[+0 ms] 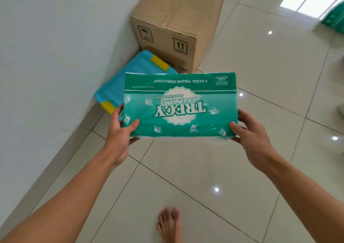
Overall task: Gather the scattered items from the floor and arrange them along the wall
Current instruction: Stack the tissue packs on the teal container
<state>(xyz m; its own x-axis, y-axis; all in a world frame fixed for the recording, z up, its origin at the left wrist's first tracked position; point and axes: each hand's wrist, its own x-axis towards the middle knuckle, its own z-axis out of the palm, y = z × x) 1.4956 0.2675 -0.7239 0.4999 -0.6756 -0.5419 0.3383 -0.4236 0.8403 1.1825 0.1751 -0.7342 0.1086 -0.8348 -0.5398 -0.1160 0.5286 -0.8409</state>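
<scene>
Both arms reach forward, left hand (119,131) and right hand (251,134) gripping.
</scene>
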